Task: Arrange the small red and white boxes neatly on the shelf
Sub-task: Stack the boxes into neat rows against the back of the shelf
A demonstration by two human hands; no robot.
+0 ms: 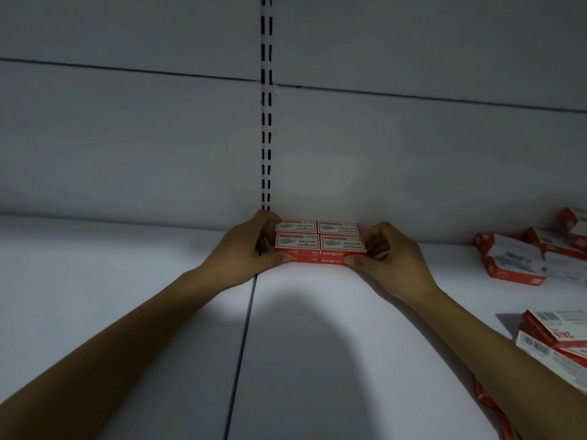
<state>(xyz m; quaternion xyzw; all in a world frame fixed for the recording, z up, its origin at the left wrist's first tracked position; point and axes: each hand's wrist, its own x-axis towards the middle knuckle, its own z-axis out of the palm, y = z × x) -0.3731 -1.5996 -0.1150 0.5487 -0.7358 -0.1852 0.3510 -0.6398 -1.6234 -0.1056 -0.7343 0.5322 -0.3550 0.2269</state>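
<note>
One back panel point(127, 138): grey-white wall behind the shelf, with a slotted upright point(266, 122) running down its middle.
Shelf point(127, 281): white, made of two boards that meet at a seam point(244, 328) running toward the camera below the upright.
Near pile point(556, 338): red and white boxes heaped at the right edge, lying at odd angles, well apart from the hands.
Far pile point(514, 258): more such boxes scattered at the back right of the shelf, some overlapping.
Block of boxes point(319, 241): four tops show in a two-by-two grid, and the red front edges show two layers; it sits on the shelf at the back panel, just right of the upright.
Left hand point(244, 249): grasping the block's left end, fingers curled round the side, thumb on the front edge.
Right hand point(387, 255): grasping the block's right end the same way, thumb on the front edge.
</note>
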